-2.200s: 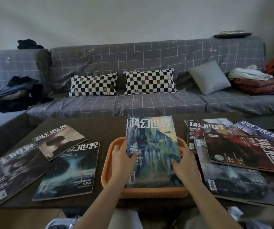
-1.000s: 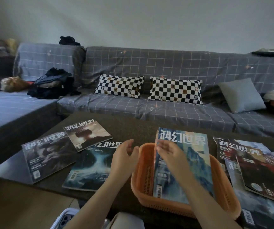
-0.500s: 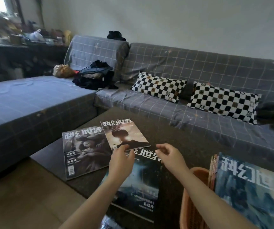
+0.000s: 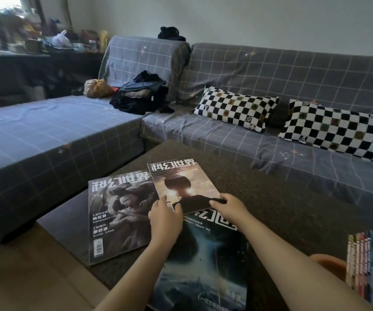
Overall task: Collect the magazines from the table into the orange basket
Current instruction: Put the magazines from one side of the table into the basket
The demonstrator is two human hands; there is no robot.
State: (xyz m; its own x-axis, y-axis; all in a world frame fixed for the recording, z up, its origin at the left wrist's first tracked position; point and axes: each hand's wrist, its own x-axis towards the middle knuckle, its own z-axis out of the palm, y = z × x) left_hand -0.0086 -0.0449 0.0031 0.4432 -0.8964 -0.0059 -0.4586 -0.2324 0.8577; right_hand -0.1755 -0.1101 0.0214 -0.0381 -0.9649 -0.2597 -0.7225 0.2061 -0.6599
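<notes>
Both hands are on the sepia-cover magazine [image 4: 182, 184] now, the left hand [image 4: 165, 215] pinching its near left corner by the barcode, thumb on top, and the right hand [image 4: 227, 206] curled over its near right corner, so by my read the lift is just starting, the magazine lying flat on the bench [image 4: 282, 212] as far as I can tell. Over at the right edge of view the orange basket [image 4: 326, 264] shows only a slice of rim, with a stack of magazines [image 4: 370, 269] already standing in it (spines up, how many I cannot tell). Left to collect on this side: the sepia one in hand, the grey-cover magazine [image 4: 118, 212] beside it, and the blue-cover magazine [image 4: 205, 268] lying under both forearms. The sepia one overlaps both neighbours, so a drag could pull them along; a clean upward lift looks safer. The grey one sits right at the bench's left edge, above the floor [image 4: 24, 277]. Open bench lies between the hands and the basket, a free path to the right
</notes>
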